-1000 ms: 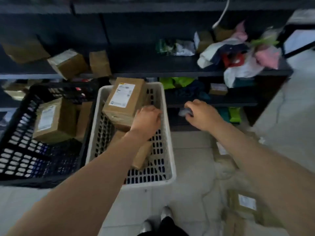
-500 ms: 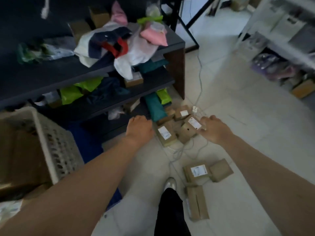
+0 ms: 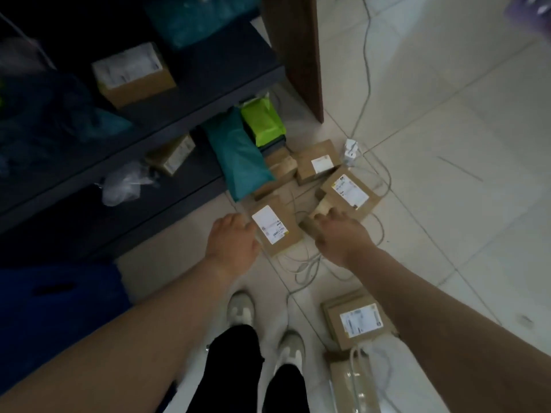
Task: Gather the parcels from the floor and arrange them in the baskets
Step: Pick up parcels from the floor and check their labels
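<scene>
Both arms reach down to the parcel pile on the pale tiled floor (image 3: 447,144), at the foot of the dark shelving unit (image 3: 208,84).

Left hand (image 3: 232,242): seen from the back, fingers bent downward at the left edge of the brown cardboard parcel with a white label (image 3: 277,228). The fingertips are hidden, so I can't tell whether it's touching or gripping.

Right hand (image 3: 340,236): fingers curled over the small plain brown cardboard box (image 3: 317,214), in contact with its top. It's narrow, closing on the box.

Other parcels on the floor:
- Larger labelled brown box (image 3: 350,192), just beyond the right hand.
- Another labelled brown box (image 3: 317,163), behind that one.
- Teal plastic mailer bag (image 3: 238,153) and lime green mailer bag (image 3: 262,120), against the shelf base.
- Flat labelled cardboard parcel (image 3: 357,321), by the person's white shoes (image 3: 240,307).

White cables (image 3: 304,266) run loose under and around the pile.
</scene>
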A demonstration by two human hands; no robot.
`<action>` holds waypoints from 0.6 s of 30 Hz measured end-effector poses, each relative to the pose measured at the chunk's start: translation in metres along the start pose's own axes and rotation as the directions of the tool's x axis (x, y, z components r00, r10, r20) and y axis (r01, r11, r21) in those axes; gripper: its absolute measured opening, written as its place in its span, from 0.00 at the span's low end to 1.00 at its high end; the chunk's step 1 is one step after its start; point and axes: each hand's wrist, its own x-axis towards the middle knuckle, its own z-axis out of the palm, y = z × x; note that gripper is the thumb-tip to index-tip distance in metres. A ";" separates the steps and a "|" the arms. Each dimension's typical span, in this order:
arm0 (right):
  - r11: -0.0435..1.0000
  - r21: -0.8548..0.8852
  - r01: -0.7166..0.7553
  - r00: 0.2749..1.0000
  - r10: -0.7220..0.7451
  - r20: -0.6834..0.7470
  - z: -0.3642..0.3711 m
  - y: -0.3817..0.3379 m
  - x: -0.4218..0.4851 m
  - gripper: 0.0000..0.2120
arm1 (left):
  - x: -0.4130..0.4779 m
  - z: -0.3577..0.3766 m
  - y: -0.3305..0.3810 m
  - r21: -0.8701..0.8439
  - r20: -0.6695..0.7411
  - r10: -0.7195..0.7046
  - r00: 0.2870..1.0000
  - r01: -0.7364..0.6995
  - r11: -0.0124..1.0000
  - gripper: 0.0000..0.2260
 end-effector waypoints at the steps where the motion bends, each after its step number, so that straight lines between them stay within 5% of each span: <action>1: 1.000 0.004 0.004 1.000 -0.004 0.022 0.023 0.002 0.025 0.23 | 0.020 0.027 -0.004 0.004 0.032 0.000 0.999 -0.001 1.000 0.19; 7: 0.995 0.096 -0.016 0.997 0.008 0.081 0.153 0.008 0.155 0.24 | 0.127 0.169 -0.021 0.018 0.112 0.036 0.993 -0.038 0.999 0.21; 18: 0.938 0.325 -0.117 0.993 0.105 0.055 0.251 0.006 0.253 0.33 | 0.190 0.288 -0.032 -0.366 0.059 -0.101 0.993 0.115 0.923 0.33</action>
